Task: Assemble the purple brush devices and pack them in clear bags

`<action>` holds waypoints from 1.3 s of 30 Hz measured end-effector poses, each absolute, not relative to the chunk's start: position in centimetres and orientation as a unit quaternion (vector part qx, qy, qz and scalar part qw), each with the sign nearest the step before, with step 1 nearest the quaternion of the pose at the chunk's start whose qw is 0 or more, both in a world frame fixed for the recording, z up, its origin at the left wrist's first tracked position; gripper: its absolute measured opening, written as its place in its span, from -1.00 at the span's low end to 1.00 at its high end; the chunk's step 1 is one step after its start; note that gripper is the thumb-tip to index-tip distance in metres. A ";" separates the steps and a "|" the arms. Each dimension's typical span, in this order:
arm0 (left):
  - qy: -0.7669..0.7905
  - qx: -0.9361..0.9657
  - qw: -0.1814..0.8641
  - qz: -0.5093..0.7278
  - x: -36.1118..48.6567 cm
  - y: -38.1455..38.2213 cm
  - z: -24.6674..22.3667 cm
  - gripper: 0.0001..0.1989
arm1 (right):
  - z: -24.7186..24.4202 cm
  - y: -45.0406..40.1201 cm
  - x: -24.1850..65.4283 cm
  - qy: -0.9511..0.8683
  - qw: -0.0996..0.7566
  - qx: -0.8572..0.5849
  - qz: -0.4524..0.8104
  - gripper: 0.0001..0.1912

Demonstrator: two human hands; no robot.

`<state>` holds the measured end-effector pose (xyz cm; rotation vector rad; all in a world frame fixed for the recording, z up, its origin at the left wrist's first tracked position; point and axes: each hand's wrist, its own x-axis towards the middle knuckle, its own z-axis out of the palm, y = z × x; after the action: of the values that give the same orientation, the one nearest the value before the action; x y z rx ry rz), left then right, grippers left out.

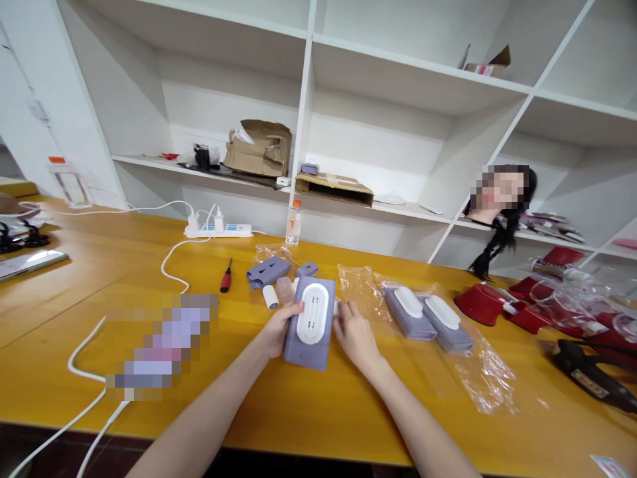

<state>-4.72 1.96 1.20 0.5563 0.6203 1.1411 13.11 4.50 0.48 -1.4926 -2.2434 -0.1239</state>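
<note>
"Yellow table (279,411), white shelves (398,73) behind. What have you got?"
"Purple box (309,352) with a white oval top, held over the table."
"Gripped?"
"Yes, my left hand (281,328) and right hand (354,335) close on its sides."
"What's left?"
"Two more purple boxes (409,315) lie on clear plastic (480,375) to my right, untouched."

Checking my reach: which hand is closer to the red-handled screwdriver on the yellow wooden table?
Left. The left hand is nearer, with the red-handled screwdriver ahead and to its left; the right hand is farther, beyond the purple-and-white rectangular device.
</note>
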 end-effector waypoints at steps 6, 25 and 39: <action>0.257 0.370 0.787 0.420 -5.0 1.1 0.9 -0.66 | 4.5 4.3 15.2 -0.635 0.533 -0.436 0.351 -0.46; 0.265 0.426 0.780 0.373 -4.8 0.9 0.9 -0.66 | 5.9 2.3 15.6 -0.675 0.495 -0.334 0.434 -0.57; 0.266 0.465 0.758 0.372 -4.6 0.8 1.0 -0.63 | 4.7 2.2 15.6 -0.776 0.435 -0.348 0.297 -0.64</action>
<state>-4.64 0.79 0.96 1.0123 0.5788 0.8113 15.61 2.19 4.75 -0.8660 -1.9304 0.7395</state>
